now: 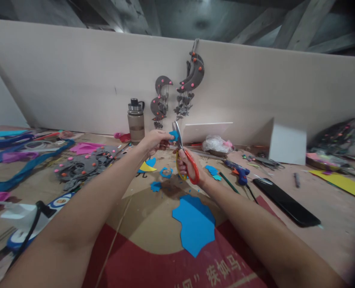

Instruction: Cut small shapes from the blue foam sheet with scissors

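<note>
Right hand (188, 166): I have it closed round the handles of the scissors (180, 140), blades aimed at 12 o'clock.
Left hand (157, 141): fingers pinching a small blue piece (173, 136) at the blades, on their 9 o'clock side.
Blue sheet (194, 224): from my remote view, at 6 o'clock, flat on the cardboard (135, 220).
Glue gun (242, 173): 4 o'clock; black phone (285, 202) beyond it.
Bottle (136, 125): 10 o'clock, upright.
Grey crescents (197, 70): 12 o'clock, hanging before the white panel (90, 80).
</note>
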Tool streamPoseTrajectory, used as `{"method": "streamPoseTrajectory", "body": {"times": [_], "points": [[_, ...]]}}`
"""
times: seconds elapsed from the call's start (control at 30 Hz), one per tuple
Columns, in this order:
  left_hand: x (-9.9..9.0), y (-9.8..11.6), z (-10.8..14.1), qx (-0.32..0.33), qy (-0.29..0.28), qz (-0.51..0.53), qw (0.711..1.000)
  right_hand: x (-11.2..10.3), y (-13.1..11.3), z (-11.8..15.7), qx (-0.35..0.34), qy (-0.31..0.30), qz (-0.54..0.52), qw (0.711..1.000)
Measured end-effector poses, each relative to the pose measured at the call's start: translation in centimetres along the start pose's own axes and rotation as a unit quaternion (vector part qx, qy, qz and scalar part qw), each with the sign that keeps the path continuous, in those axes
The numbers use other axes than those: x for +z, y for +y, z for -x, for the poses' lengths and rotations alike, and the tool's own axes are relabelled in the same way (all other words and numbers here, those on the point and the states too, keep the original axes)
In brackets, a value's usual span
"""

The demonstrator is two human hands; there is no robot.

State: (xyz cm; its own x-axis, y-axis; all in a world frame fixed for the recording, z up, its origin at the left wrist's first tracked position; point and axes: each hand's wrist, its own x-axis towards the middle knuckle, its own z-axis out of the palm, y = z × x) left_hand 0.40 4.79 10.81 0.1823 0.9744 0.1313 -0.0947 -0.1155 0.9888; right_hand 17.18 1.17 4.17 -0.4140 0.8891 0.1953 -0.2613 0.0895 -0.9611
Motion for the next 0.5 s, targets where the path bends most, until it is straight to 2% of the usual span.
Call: {"method": "streamPoseTrajectory", "body": {"times": [0.23, 0.4, 0.5], "points": [[0.18, -0.21, -0.04, -0.001, -0.002, 0.002, 1.0, 0.22, -0.11, 0.07, 0.011, 0.024, 0.0, 1.0], [0.11, -0.42, -0.29, 0.024, 0.034, 0.04, 0.998, 0.45, -0.12, 0.24, 0.015, 0.047, -0.003, 0.999], [0.04, -0.5, -0.4, 0.03, 0.049, 0.043, 0.997, 0.27, 0.14, 0.04, -0.009, 0.047, 0.018, 0.999]]}}
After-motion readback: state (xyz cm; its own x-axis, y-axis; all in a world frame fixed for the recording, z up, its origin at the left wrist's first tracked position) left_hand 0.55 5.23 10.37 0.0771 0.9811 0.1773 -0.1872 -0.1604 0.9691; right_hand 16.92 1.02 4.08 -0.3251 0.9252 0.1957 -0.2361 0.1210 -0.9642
